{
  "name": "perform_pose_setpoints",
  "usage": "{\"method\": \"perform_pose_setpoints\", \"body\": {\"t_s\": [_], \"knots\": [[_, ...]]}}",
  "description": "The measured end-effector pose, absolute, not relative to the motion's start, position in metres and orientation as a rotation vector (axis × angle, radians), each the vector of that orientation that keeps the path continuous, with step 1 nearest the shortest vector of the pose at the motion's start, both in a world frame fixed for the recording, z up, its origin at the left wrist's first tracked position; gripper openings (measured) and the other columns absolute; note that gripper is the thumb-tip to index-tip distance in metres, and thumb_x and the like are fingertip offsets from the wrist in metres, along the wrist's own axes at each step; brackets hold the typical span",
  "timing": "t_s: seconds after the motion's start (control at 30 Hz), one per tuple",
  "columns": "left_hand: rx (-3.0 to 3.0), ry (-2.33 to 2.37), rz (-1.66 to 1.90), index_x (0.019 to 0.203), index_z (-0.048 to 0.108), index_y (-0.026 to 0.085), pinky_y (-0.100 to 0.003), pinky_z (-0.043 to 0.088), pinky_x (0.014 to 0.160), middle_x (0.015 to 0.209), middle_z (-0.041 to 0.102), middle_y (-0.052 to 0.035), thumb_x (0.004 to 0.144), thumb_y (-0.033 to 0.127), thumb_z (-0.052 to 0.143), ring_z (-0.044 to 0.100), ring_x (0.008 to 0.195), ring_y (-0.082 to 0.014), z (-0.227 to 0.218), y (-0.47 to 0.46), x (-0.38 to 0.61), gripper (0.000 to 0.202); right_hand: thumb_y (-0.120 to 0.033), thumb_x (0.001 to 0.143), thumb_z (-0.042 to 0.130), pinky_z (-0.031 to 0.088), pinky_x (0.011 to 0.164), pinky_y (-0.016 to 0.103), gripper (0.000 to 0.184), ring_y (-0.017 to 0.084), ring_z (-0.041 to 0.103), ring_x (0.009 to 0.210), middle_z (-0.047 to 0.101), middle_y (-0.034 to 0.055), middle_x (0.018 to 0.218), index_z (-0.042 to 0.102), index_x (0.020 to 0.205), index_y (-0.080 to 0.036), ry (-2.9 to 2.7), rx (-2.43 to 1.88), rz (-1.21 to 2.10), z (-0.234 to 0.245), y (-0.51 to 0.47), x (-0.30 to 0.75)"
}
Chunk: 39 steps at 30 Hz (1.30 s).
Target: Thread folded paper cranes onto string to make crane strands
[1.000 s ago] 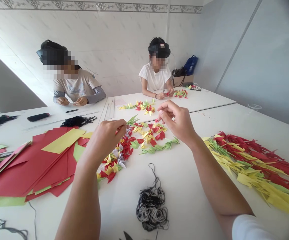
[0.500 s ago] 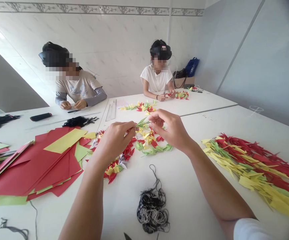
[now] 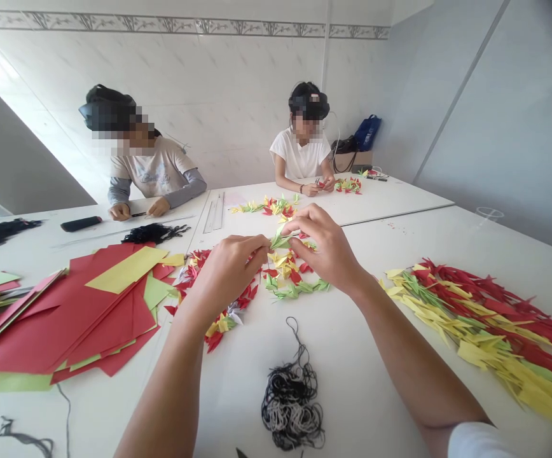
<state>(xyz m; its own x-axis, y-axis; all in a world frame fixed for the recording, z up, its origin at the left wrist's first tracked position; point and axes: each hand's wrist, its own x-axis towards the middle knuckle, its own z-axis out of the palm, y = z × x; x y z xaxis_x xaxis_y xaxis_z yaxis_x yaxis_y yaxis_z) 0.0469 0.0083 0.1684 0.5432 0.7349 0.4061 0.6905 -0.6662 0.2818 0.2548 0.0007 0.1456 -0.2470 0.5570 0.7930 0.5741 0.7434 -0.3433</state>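
Note:
My left hand (image 3: 226,270) and my right hand (image 3: 324,248) meet above the white table, both pinching a small green folded paper piece (image 3: 280,241) between their fingertips. Just below them lies a long string of folded paper birds (image 3: 280,273) in red, yellow and green, partly hidden by my hands. A loose bundle of black and grey thread (image 3: 292,404) sits nearer me, between my forearms, touching neither.
Stacked red, yellow and green paper sheets (image 3: 66,324) lie to my left, and a heap of red, yellow and green folded strips (image 3: 476,337) lies to my right. Two seated co-workers (image 3: 154,172) (image 3: 302,149) work across the table, beside metal rulers (image 3: 213,212) and black thread (image 3: 152,233).
My hands have come closer together, and my right hand now pinches the green piece along with my left. The view has tilted slightly.

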Motion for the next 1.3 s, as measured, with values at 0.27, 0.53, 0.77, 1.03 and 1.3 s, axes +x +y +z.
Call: {"method": "perform_pose_setpoints", "body": {"t_s": [0.27, 0.53, 0.77, 1.03, 1.3], "knots": [[2.726, 1.205, 0.756, 0.073, 0.05, 0.02, -0.026, 0.029, 0.058, 0.062, 0.047, 0.004, 0.093, 0.012, 0.045, 0.041, 0.06, -0.0119, 0.168, 0.006, 0.051, 0.021, -0.012, 0.093, 0.056, 0.05, 0.086, 0.037, 0.013, 0.022, 0.058, 0.104, 0.057, 0.006, 0.102, 0.062, 0.09, -0.023, -1.953, -0.817, -0.104, 0.141, 0.005, 0.253], [2.717, 1.154, 0.763, 0.071, 0.05, 0.02, -0.025, 0.035, 0.058, 0.062, 0.052, 0.0027, 0.093, 0.014, 0.045, 0.045, 0.059, -0.0125, 0.167, 0.008, 0.053, 0.024, -0.015, 0.093, 0.062, 0.051, 0.086, 0.036, 0.008, 0.022, 0.059, 0.103, 0.059, 0.0057, 0.104, 0.06, 0.092, -0.023, -1.967, -0.874, -0.053, 0.143, 0.004, 0.256], [2.809, 1.25, 0.817, 0.112, 0.062, 0.025, -0.046, 0.038, 0.109, 0.097, 0.074, -0.0003, 0.093, 0.033, 0.056, 0.067, 0.084, -0.0188, 0.169, 0.004, 0.056, 0.022, -0.015, 0.095, 0.059, 0.051, 0.089, 0.04, 0.008, 0.022, 0.06, 0.104, 0.062, 0.0052, 0.105, 0.059, 0.091, -0.023, -2.002, -0.896, -0.075, 0.141, 0.004, 0.255], [2.826, 1.154, 0.886, 0.106, 0.064, 0.023, -0.046, 0.03, 0.12, 0.095, 0.077, 0.0005, 0.097, 0.033, 0.052, 0.071, 0.091, -0.0183, 0.168, 0.008, 0.056, 0.018, -0.014, 0.095, 0.057, 0.051, 0.087, 0.038, 0.009, 0.022, 0.06, 0.1, 0.063, 0.0055, 0.102, 0.058, 0.091, -0.022, -2.005, -0.9, -0.057, 0.143, 0.002, 0.255], [2.812, 1.297, 0.72, 0.103, 0.065, 0.023, -0.046, 0.04, 0.111, 0.077, 0.073, 0.0013, 0.095, 0.024, 0.048, 0.068, 0.077, -0.0199, 0.162, 0.014, 0.049, 0.018, -0.013, 0.095, 0.052, 0.049, 0.09, 0.039, 0.013, 0.023, 0.06, 0.102, 0.063, 0.0056, 0.098, 0.056, 0.089, -0.023, -1.909, -0.89, -0.137, 0.149, 0.0, 0.262]]}}
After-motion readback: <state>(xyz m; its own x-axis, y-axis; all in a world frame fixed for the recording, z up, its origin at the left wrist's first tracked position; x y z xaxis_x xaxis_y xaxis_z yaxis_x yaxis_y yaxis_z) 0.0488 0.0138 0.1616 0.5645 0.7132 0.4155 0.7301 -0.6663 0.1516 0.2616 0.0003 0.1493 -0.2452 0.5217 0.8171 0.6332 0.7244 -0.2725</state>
